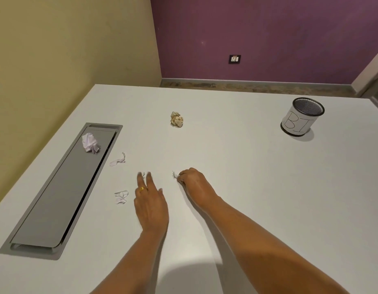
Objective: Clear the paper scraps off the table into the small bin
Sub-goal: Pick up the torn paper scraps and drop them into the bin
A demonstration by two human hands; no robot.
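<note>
Between my right hand's (192, 182) fingertips I pinch a white paper scrap (175, 174), left hand (151, 200) spread over a second scrap (143, 174); next both go rightward into the white mesh bin (301, 117)

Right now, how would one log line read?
right hand pinches small scrap | left hand open at second scrap | bin upright, far right | beige ball, white ball uncollected

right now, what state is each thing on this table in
small white-wrapped mesh bin: upright, far right on white table
grey metal hatch lid: shut flat
white crumpled paper ball: lying on that lid
beige crumpled paper ball: loose, untouched
torn white strip: loose beside the lid
two small white scraps: loose
left hand: fingers straight, at a tiny scrap
right hand: pinching a small white scrap
</note>
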